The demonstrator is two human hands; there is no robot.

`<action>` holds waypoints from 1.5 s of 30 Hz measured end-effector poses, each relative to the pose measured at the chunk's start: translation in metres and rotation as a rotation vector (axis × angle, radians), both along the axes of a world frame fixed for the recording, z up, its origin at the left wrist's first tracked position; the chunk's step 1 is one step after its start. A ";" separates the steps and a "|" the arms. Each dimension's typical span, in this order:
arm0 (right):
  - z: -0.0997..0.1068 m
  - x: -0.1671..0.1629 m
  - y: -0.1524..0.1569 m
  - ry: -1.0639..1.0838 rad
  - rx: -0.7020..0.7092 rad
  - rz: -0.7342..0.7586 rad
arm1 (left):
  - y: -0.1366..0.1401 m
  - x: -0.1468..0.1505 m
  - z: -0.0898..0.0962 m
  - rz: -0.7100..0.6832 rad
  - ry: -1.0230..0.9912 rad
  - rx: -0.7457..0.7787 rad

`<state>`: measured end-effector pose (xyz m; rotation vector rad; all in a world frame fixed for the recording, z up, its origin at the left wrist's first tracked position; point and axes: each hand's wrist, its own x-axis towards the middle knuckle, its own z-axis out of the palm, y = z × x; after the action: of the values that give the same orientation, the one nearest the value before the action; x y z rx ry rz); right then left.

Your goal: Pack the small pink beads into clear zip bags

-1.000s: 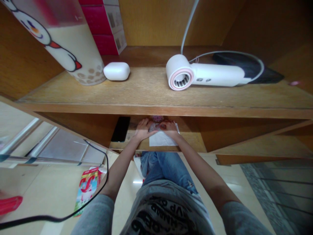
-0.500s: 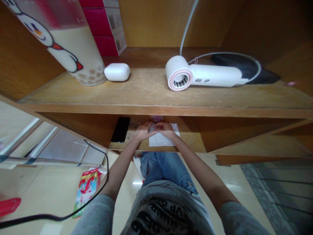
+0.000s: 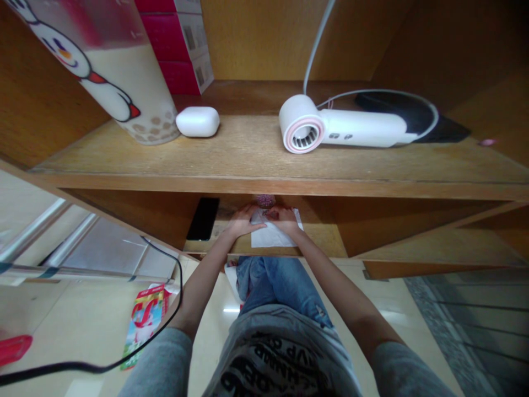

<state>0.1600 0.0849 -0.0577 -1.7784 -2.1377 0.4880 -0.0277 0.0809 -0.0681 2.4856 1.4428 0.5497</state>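
Note:
On the lower shelf, a white sheet of paper (image 3: 270,237) lies beneath both of my hands. My left hand (image 3: 244,221) rests at its left edge, the thumb stretched out over the sheet and apart from the fingers. My right hand (image 3: 284,218) is over the right part of the paper with its fingers curled in; whatever they hold is too small to make out. Just beyond the hands, partly under the upper shelf's edge, sits a small pink-purple speckled thing (image 3: 265,200). Left of my left hand lies a black phone (image 3: 203,219).
The upper shelf (image 3: 248,160) overhangs my hands. It carries a bubble tea cup (image 3: 136,82), a white earphone case (image 3: 198,122), pink boxes (image 3: 173,49) and a white hair dryer (image 3: 355,127) with its cable. A black cord (image 3: 144,344) hangs by my left arm.
My right hand has shifted slightly and its fingers are more curled. The gap between my hands is a little wider, showing more paper. My left hand stays nearly in place.

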 end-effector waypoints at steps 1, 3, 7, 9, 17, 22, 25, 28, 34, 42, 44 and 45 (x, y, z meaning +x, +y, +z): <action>-0.001 -0.001 0.000 -0.009 0.004 0.007 | 0.000 0.000 -0.001 -0.002 -0.004 0.002; -0.002 -0.003 0.000 -0.021 0.015 0.022 | 0.001 -0.001 -0.002 -0.007 -0.016 0.001; -0.004 -0.004 0.000 -0.039 0.026 0.025 | 0.002 -0.001 -0.003 -0.006 -0.048 -0.026; -0.004 -0.004 0.000 -0.043 0.026 0.025 | 0.002 -0.002 -0.003 -0.010 -0.069 -0.041; -0.006 -0.003 0.000 -0.028 0.035 0.016 | 0.005 -0.002 -0.005 0.018 -0.026 -0.070; -0.007 -0.005 0.000 -0.029 0.046 0.009 | 0.004 -0.003 -0.007 0.047 0.005 -0.068; -0.005 -0.004 -0.002 0.001 0.045 0.009 | 0.004 -0.004 -0.008 0.028 -0.015 -0.063; -0.002 -0.001 -0.004 0.058 0.022 0.007 | 0.004 -0.004 -0.010 0.042 -0.019 -0.073; 0.000 -0.004 -0.002 0.175 -0.002 0.008 | 0.004 -0.004 -0.011 0.036 -0.036 -0.082; 0.000 -0.007 0.001 0.167 0.017 0.022 | 0.003 -0.004 -0.007 0.011 -0.038 -0.076; 0.001 -0.004 0.002 0.133 0.014 -0.018 | 0.003 -0.004 -0.007 0.008 -0.043 -0.080; 0.002 -0.002 0.002 0.113 0.008 -0.039 | 0.003 -0.003 -0.008 0.005 -0.044 -0.082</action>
<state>0.1580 0.0869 -0.0553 -1.7413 -2.0221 0.5559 -0.0312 0.0839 -0.0760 2.3922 1.4260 0.5313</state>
